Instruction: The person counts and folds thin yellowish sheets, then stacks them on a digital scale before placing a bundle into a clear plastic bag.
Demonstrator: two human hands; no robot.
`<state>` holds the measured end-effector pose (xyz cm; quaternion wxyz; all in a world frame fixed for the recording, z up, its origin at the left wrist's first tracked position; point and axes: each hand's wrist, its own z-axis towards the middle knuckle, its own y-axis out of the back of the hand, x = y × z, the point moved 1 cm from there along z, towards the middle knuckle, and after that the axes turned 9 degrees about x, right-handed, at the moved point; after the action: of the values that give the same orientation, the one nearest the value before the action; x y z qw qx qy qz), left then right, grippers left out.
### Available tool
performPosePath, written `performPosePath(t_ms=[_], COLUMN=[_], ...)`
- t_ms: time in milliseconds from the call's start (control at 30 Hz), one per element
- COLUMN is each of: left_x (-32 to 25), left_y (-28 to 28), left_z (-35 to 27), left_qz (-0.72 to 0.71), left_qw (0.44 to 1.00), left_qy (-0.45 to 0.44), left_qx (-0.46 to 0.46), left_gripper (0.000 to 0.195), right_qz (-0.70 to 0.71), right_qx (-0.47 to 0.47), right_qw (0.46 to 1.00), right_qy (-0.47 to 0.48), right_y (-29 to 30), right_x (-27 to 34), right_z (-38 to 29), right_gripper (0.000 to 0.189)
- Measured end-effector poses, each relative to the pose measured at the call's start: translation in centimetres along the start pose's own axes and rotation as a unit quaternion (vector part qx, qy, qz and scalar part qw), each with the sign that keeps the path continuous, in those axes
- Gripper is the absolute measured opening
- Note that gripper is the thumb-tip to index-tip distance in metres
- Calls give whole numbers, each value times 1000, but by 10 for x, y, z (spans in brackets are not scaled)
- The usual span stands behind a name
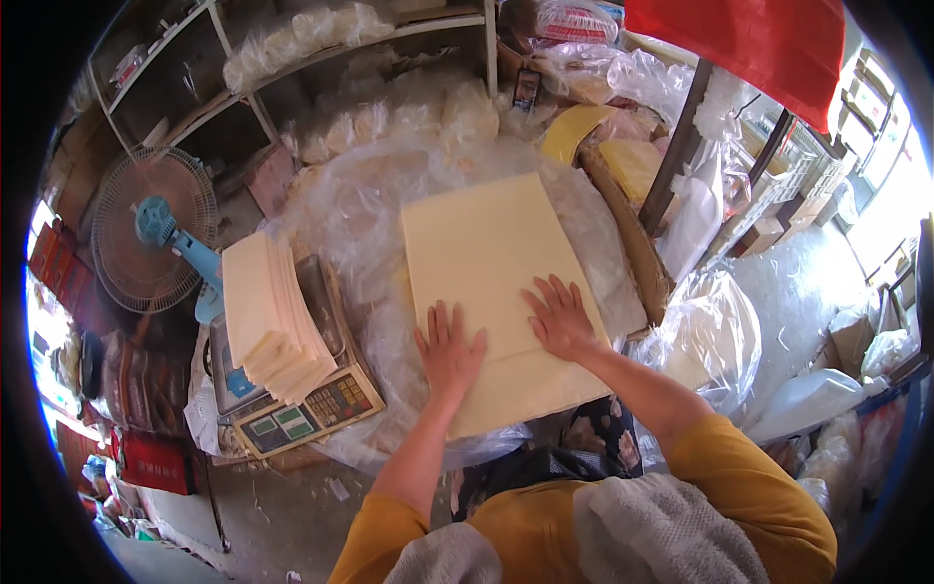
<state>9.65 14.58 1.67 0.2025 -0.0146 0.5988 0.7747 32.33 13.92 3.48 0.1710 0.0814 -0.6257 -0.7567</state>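
Before me a large pale yellow sheet (481, 241) lies flat on clear plastic film (343, 197) that covers the table. A crease or fold edge crosses it just below my hands. My left hand (449, 355) rests palm down near the sheet's left edge, fingers spread. Near the right edge, my right hand (560, 319) also presses flat on it, fingers apart. Neither hand grips anything. To the left, a stack of folded cream sheets (270, 314) sits on a digital weighing scale (310, 420) with a keypad and displays.
A blue electric fan (157, 223) stands beyond the scale at the left. An open cardboard box (631, 244) borders the table's right side, with yellow material (631, 164) inside. Shelves (365, 47) with plastic-wrapped bundles line the back. A red cloth (744, 51) hangs at the upper right.
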Motion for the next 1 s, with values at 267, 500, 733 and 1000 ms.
performPosePath(t_ms=[267,500,733,1000], left_x=[9,24,173,211], left_y=[-8,25,96,141], left_z=[-3,-21,-99,-86], left_qz=[16,-211,-549,-776], left_qw=[1000,967,563,498], left_qy=[16,26,383,287], left_qx=[15,-143,-484,-259], left_gripper=[62,49,19,40], right_qz=[3,-17,-100,54], right_qx=[93,77,78,265], right_qw=[995,996,991,955], right_qy=[-37,-30,-39,-123], right_y=[-2,-5,-40,35], right_x=[11,3,-25,5], right_z=[12,3,3,31], right_gripper=[49,51,54,69])
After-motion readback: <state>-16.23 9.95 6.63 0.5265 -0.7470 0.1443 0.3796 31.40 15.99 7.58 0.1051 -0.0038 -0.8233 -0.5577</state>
